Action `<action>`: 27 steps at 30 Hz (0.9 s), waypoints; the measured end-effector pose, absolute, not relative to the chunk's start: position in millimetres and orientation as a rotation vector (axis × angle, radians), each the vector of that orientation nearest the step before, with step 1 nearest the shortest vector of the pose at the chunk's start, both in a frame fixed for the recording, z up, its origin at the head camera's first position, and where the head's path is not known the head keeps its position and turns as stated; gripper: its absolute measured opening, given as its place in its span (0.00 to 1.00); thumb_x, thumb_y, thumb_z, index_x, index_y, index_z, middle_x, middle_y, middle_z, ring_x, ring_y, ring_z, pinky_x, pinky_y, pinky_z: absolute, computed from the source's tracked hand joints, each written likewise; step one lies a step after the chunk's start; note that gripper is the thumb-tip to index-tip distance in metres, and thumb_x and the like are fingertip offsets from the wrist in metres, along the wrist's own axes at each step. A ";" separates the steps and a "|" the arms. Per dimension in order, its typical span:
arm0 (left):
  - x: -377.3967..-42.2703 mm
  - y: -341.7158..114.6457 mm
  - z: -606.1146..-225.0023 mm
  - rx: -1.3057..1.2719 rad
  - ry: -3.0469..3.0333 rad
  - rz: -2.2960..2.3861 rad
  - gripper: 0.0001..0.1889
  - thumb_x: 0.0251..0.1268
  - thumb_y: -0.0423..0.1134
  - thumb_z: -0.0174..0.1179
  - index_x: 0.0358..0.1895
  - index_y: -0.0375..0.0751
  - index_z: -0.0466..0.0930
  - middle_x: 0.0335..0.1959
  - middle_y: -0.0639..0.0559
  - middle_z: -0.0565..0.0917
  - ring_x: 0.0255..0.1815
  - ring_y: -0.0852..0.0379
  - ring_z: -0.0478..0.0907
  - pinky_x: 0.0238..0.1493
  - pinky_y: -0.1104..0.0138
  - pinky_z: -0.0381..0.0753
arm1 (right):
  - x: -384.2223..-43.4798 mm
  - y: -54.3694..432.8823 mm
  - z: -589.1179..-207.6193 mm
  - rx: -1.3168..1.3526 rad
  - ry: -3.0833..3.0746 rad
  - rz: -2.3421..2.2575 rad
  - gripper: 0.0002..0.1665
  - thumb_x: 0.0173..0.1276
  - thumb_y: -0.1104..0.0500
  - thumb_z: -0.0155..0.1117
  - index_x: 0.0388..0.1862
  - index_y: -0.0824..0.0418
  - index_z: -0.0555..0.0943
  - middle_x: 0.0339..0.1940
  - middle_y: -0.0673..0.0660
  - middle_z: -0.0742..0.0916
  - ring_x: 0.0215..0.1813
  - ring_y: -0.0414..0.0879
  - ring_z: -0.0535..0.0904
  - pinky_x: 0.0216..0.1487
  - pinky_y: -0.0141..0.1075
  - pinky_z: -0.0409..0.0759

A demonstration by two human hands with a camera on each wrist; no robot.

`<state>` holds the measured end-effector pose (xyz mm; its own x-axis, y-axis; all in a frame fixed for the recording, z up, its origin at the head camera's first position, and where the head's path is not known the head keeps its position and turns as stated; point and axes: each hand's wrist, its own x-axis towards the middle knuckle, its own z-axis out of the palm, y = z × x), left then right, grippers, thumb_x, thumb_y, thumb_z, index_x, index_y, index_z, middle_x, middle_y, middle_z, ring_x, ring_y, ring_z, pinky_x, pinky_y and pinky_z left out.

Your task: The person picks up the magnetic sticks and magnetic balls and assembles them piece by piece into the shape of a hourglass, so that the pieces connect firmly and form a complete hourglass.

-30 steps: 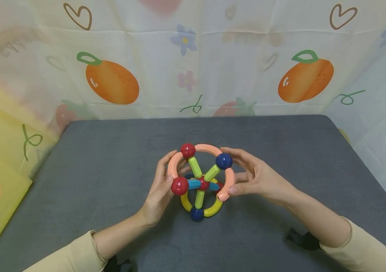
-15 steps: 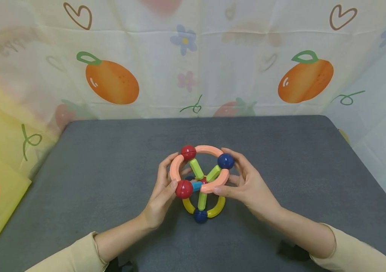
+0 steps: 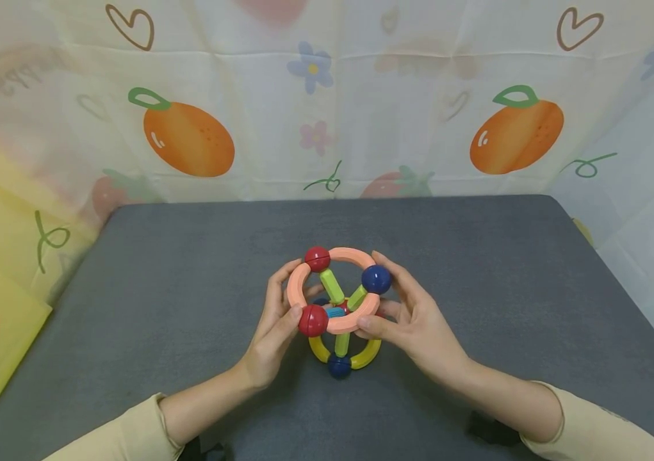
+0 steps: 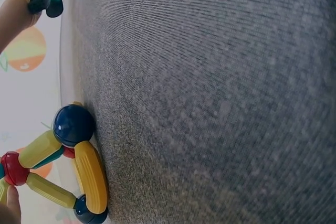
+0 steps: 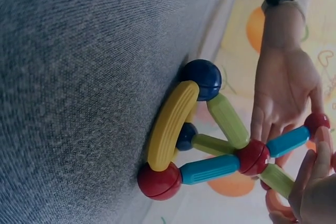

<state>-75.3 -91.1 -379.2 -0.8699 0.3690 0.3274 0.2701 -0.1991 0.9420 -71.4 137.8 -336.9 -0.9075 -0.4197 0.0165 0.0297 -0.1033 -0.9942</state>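
Observation:
A stick-and-ball building toy point(image 3: 332, 293) stands on the grey table between both hands. Its upper ring joins salmon curved sticks to red balls and a blue ball point(image 3: 376, 280). Green and blue straight sticks meet at a red centre ball point(image 5: 253, 157), above a lower ring of yellow curved sticks point(image 5: 173, 124) and balls. My left hand point(image 3: 269, 336) grips the upper ring's left side, thumb by the near red ball point(image 3: 312, 320). With thumb and fingers, my right hand point(image 3: 427, 326) pinches the front curved stick point(image 3: 355, 318), which spans from the blue ball to the near red ball.
Dark grey fabric-textured table point(image 3: 200, 256) surrounds the toy. A fruit-printed cloth point(image 3: 396, 115) hangs behind and along the sides. Dark wrist-worn gear point(image 3: 494, 428) shows beneath the right forearm.
My right hand has moved left, swinging the front curved stick's loose end inward until it meets the near red ball. The toy has shifted slightly; my left hand keeps its grip.

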 end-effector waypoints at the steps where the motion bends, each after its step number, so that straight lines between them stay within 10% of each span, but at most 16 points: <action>1: -75.1 -91.2 -379.5 0.777 1.947 2.248 0.30 0.73 0.36 0.38 0.75 0.43 0.42 0.74 0.36 0.55 0.71 0.62 0.68 0.64 0.69 0.77 | -71.3 137.9 -337.2 -0.439 1.854 -2.095 0.51 0.66 0.64 0.67 0.81 0.54 0.49 0.80 0.61 0.59 0.53 0.38 0.85 0.51 0.36 0.86; 27: -75.7 -90.4 -372.6 0.807 1.942 2.229 0.42 0.71 0.40 0.51 0.80 0.43 0.37 0.79 0.36 0.51 0.73 0.62 0.65 0.67 0.69 0.75 | -91.7 153.6 -340.4 -0.533 1.805 -2.043 0.45 0.70 0.66 0.62 0.80 0.58 0.52 0.78 0.66 0.62 0.45 0.37 0.86 0.44 0.34 0.87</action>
